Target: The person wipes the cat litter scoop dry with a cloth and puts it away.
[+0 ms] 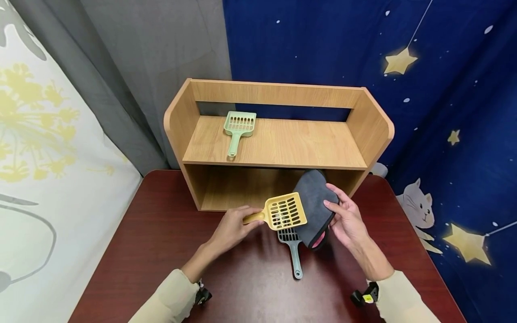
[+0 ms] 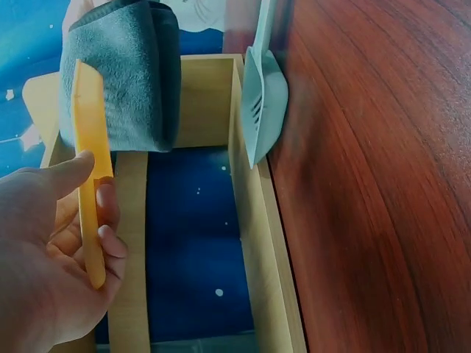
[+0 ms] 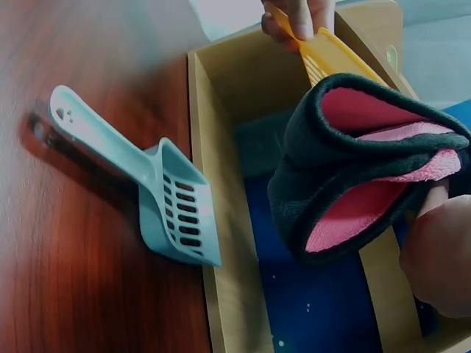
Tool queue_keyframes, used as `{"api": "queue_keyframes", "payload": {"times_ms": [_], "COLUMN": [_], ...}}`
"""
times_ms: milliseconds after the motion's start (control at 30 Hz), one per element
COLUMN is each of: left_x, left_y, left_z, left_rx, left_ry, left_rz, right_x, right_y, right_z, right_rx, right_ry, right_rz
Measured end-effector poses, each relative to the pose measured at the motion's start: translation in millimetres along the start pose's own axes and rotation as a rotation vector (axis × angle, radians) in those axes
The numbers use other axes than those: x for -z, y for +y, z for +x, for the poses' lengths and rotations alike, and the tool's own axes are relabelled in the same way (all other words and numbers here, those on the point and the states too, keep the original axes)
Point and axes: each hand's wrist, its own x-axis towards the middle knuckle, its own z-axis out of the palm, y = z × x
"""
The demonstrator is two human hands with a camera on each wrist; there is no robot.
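Note:
My left hand (image 1: 234, 229) grips a yellow litter scoop (image 1: 286, 211) by its handle, slotted bowl towards the right. In the left wrist view the scoop (image 2: 91, 132) is seen edge-on, thumb against it. A folded dark grey cloth (image 1: 313, 204) hangs from my right hand (image 1: 349, 222), pinched between thumb and fingers. Its pink inner side (image 3: 357, 217) shows in the right wrist view. In the head view the yellow scoop's bowl overlaps the cloth's left edge. Below them a grey-blue litter scoop (image 3: 173, 202) lies on the table, its bowl partly hidden in the head view.
A two-tier wooden shelf (image 1: 274, 164) stands at the back of the dark red table (image 1: 169, 251). On its upper board lies a pale green litter scoop (image 1: 235, 142), handle forward. Curtains (image 1: 323, 40) hang behind, and a white patterned cloth (image 1: 60, 215) on the left.

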Motion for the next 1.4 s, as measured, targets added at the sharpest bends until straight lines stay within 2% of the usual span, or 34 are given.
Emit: {"api": "queue_keyframes", "payload": {"times_ms": [200,333,400,500,633,767,933,1100,1233,1400], "left_x": [1.5,1.7,1.6,0.3,-4.1,-9.7,-16.4,-23.2,-26.9,-28.4], "left_y": [-2.6,-3.9,-4.2,-3.6,-1.3,3.7,12.0,16.8,18.4,19.3], "left_z": [-1.5,-2.4,-2.8,-2.2,-0.7,2.8,10.7,15.6,16.3,15.8], "left_rx": [0.0,0.011,0.012,0.008,0.003,-0.018,-0.049,-0.029,-0.016,-0.036], "left_ry": [-0.012,-0.023,-0.027,-0.039,-0.06,-0.065,-0.057,-0.063,-0.074,-0.073], "left_rz": [0.061,0.093,0.108,0.128,0.159,0.19,0.229,0.281,0.285,0.283], "right_x": [5.9,7.2,6.4,1.8,-8.4,-21.8,-40.2,-53.9,-57.0,-53.1], "right_y": [-3.9,-4.6,-4.9,-5.1,-2.4,5.4,24.7,41.7,46.7,43.6], "right_z": [-0.1,0.5,0.5,0.2,0.2,0.8,3.2,8.0,10.0,8.8], "right_rx": [0.045,0.108,0.151,0.225,0.295,0.313,0.272,0.263,0.27,0.298], "right_ry": [-0.006,0.01,0.02,0.038,0.024,-0.009,-0.02,-0.015,-0.023,-0.059], "right_rz": [-0.081,-0.213,-0.324,-0.549,-0.824,-1.003,-1.139,-1.22,-1.253,-1.355]}}
